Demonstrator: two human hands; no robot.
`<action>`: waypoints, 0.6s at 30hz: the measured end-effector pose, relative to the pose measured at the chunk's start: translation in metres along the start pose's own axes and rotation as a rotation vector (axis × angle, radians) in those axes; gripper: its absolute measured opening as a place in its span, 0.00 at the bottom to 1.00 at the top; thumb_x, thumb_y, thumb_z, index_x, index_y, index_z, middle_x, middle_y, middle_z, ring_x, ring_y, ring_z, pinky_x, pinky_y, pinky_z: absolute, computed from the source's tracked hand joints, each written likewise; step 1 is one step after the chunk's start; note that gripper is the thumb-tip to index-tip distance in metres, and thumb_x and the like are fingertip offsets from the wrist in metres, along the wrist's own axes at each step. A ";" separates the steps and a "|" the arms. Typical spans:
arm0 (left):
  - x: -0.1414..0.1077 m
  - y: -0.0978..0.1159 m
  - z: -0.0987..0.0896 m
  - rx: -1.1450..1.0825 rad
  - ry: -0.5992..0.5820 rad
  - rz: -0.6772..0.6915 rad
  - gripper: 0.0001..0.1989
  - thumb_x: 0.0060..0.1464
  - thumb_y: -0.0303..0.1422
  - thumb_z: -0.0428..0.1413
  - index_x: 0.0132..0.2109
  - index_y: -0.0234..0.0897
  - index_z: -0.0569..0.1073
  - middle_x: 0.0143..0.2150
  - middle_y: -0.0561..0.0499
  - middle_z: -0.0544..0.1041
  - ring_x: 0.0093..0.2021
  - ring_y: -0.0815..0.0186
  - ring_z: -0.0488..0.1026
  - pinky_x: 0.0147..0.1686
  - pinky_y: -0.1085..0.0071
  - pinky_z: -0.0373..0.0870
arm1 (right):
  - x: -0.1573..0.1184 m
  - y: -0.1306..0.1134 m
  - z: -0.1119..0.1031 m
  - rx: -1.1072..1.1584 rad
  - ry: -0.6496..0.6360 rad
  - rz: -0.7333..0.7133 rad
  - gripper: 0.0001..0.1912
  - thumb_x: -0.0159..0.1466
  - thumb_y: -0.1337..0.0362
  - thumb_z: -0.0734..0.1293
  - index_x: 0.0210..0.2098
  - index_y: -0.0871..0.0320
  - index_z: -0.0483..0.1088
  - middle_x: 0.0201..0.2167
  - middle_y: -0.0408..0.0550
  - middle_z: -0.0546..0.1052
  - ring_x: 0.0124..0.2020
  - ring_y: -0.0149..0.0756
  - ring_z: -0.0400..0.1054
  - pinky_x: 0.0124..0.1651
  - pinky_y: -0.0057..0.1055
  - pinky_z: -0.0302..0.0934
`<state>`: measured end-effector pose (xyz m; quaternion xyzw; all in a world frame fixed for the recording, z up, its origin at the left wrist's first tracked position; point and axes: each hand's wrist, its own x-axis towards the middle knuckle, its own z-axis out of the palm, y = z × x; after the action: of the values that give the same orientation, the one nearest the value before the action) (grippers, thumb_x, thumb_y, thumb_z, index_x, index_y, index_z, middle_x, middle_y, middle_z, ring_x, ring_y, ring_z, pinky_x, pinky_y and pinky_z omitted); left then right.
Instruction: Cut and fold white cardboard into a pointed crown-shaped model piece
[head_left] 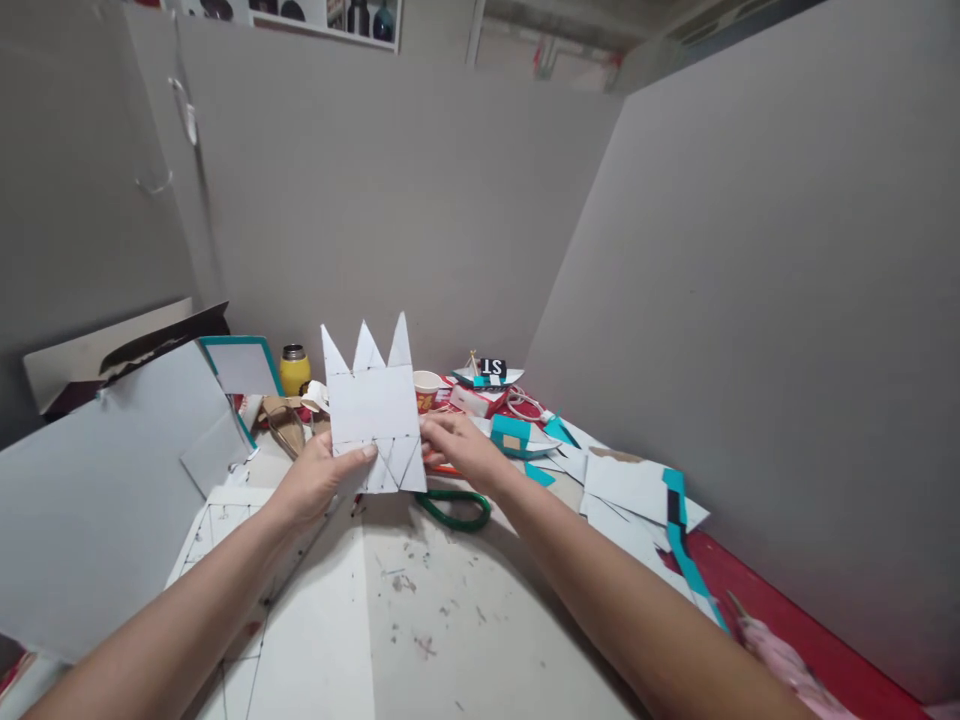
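Note:
My left hand (319, 475) grips a white piece of card (373, 405) at its lower left, thumb on the front face and fingers behind. The card stands upright, with three cut points along its top edge and pencilled triangles along the bottom. At the card's right edge, my right hand (457, 447) is closed with curled fingers, its fingertips partly hidden by the card. Just below that hand lies a green loop-shaped handle (456, 522). Under my left forearm is a larger white sheet (315, 610) with pencilled lines.
White boards (127, 480) lean on the left, near a yellow jar (295, 368). At the back are a paper cup (427, 382) and a small model boat (489, 375). Card scraps (626, 480) and teal tape (679, 530) lie right, beside a pink glue gun (787, 655). Grey partitions (375, 200) enclose the table.

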<state>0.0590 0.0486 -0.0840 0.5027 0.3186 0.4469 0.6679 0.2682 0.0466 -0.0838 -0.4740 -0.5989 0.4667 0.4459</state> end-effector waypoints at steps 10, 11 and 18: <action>0.004 -0.008 -0.004 0.061 -0.079 -0.058 0.21 0.48 0.36 0.65 0.48 0.32 0.76 0.42 0.44 0.82 0.39 0.61 0.78 0.40 0.69 0.72 | -0.009 0.006 0.021 0.252 0.076 -0.057 0.13 0.49 0.58 0.74 0.30 0.59 0.75 0.28 0.45 0.77 0.27 0.32 0.68 0.31 0.29 0.63; 0.005 -0.007 -0.006 0.104 -0.080 -0.066 0.20 0.49 0.37 0.65 0.48 0.32 0.76 0.40 0.45 0.82 0.37 0.62 0.77 0.38 0.70 0.72 | -0.010 0.006 0.022 0.237 0.077 -0.069 0.12 0.49 0.60 0.74 0.30 0.59 0.76 0.29 0.45 0.77 0.28 0.32 0.68 0.32 0.30 0.64; 0.007 0.005 -0.017 0.267 -0.257 -0.136 0.19 0.49 0.34 0.63 0.49 0.35 0.76 0.36 0.49 0.80 0.31 0.65 0.73 0.29 0.71 0.71 | -0.012 -0.001 0.018 0.064 0.125 -0.149 0.08 0.53 0.63 0.70 0.31 0.60 0.75 0.30 0.45 0.77 0.30 0.33 0.68 0.35 0.32 0.63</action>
<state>0.0451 0.0620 -0.0837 0.6170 0.3205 0.2866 0.6591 0.2519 0.0324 -0.0868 -0.4417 -0.5883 0.4208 0.5308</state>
